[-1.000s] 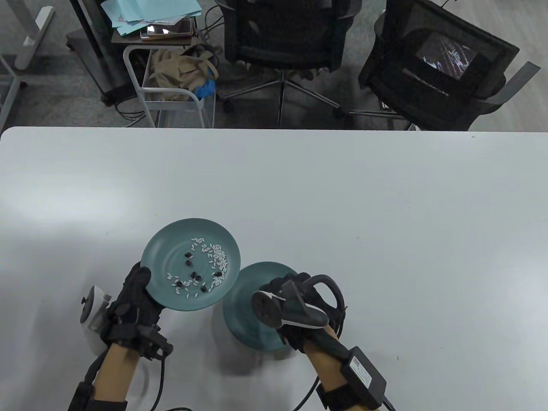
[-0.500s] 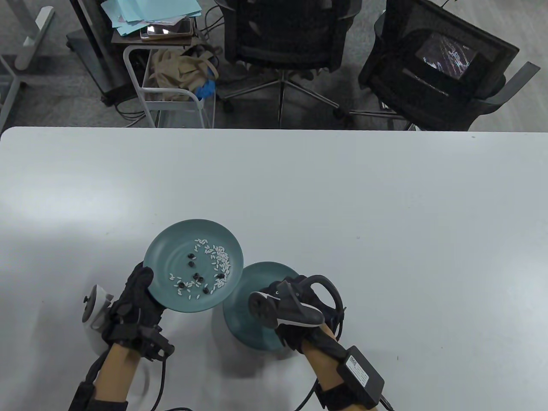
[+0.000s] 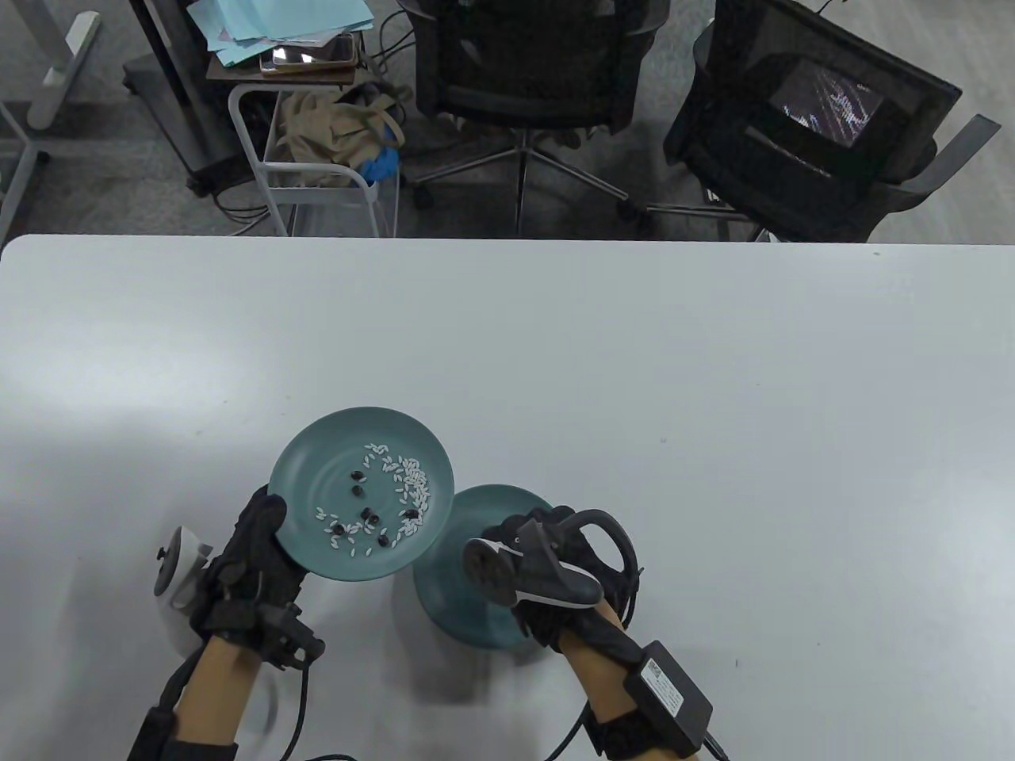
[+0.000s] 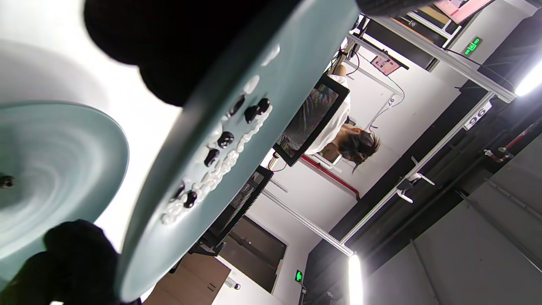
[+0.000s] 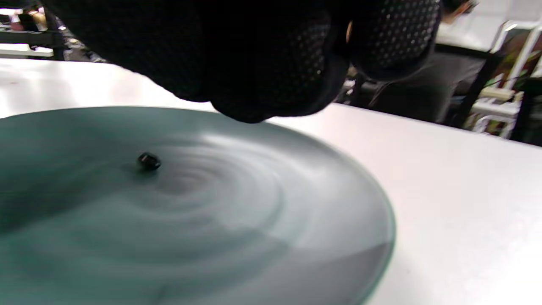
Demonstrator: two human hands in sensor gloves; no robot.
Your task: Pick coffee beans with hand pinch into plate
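Observation:
My left hand (image 3: 255,555) grips a teal plate (image 3: 313,460) by its near-left rim and holds it raised and tilted above the table. It carries white rice grains and several dark coffee beans (image 3: 367,515); they also show in the left wrist view (image 4: 225,139). A second teal plate (image 3: 476,511) rests on the table, partly under the raised one. One coffee bean (image 5: 148,161) lies on it. My right hand (image 3: 527,539) hovers low over this plate, fingertips (image 5: 271,84) bunched together, nothing visible between them.
The white table (image 3: 634,357) stretches far and right of the plates. A white device (image 3: 178,567) sits by my left wrist. Two black office chairs (image 3: 523,63) and a small cart (image 3: 317,158) stand beyond the far edge.
The raised plate has drifted slightly to the right in my left hand. My right hand has stayed over the lower plate with only a small shift.

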